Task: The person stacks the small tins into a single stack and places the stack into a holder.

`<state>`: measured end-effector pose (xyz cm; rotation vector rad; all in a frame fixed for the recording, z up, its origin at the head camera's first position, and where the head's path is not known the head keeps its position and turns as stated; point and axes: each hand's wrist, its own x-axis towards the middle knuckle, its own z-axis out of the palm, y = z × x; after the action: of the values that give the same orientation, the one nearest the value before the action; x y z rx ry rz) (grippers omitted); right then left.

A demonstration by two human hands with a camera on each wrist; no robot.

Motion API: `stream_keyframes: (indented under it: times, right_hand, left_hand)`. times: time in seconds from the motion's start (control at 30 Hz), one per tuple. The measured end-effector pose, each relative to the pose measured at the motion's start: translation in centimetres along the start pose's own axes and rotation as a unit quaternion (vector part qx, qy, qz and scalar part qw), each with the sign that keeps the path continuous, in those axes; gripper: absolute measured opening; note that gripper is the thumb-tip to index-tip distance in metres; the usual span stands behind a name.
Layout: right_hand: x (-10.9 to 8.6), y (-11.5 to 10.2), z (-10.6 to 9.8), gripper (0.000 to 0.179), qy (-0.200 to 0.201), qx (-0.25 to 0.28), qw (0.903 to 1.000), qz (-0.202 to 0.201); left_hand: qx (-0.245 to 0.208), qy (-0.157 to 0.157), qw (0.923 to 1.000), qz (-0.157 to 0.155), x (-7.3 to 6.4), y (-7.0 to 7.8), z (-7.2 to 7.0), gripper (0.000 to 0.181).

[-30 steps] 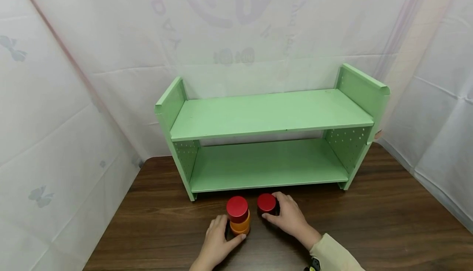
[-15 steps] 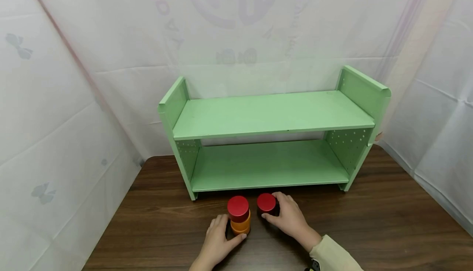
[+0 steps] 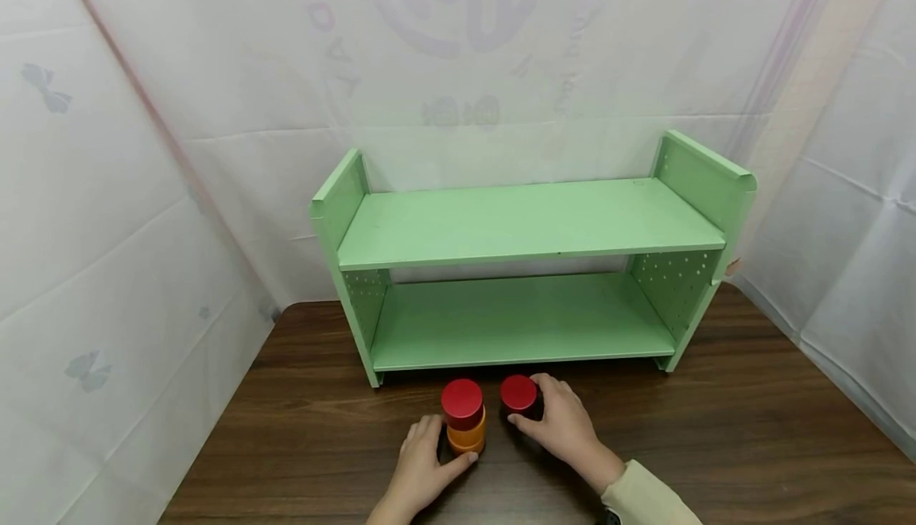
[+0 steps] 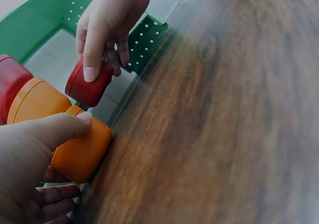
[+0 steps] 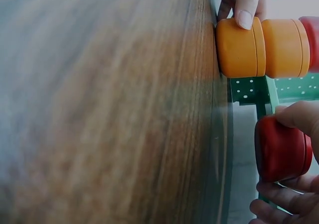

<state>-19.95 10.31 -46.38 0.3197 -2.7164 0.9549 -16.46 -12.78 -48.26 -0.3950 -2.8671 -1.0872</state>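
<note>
Two orange lidded jars, the lower orange jar [image 4: 84, 149] and the upper orange jar [image 5: 284, 47], stand stacked with a red jar [image 3: 462, 402] on top. My left hand [image 3: 421, 465] grips the lower orange jar, thumb on its near side and fingers behind. To the right of the stack, my right hand [image 3: 561, 423] holds a second red jar [image 5: 281, 149] between thumb and fingers. In the right wrist view a gap shows between that jar and the tabletop. The two hands are a short way apart, in front of the shelf.
A green two-tier shelf [image 3: 529, 223] with perforated side panels stands behind the hands on the dark wooden table [image 3: 308, 429]. White printed cloth [image 3: 236, 71] hangs behind the table and at both sides.
The head view has shifted slightly, so the shelf appears a little further right on its left side. Both hands keep their grips, with almost no movement.
</note>
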Motion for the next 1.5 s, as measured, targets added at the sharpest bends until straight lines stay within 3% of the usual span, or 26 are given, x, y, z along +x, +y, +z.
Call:
stream_keyframes:
  times: [0.97,1.5]
  right_hand:
    - [-0.1,-0.7,-0.7,0.057,0.033,-0.045,0.9981,-0.026]
    - [0.2,-2.2,-2.0,0.055,0.040,-0.037,0.9981,-0.028]
  left_hand:
    - [-0.001,0.003,1.0000,0.000,0.0,0.2,-0.1,0.067]
    - [0.004,0.010,0.9999,0.005,0.0,0.1,0.1,0.066]
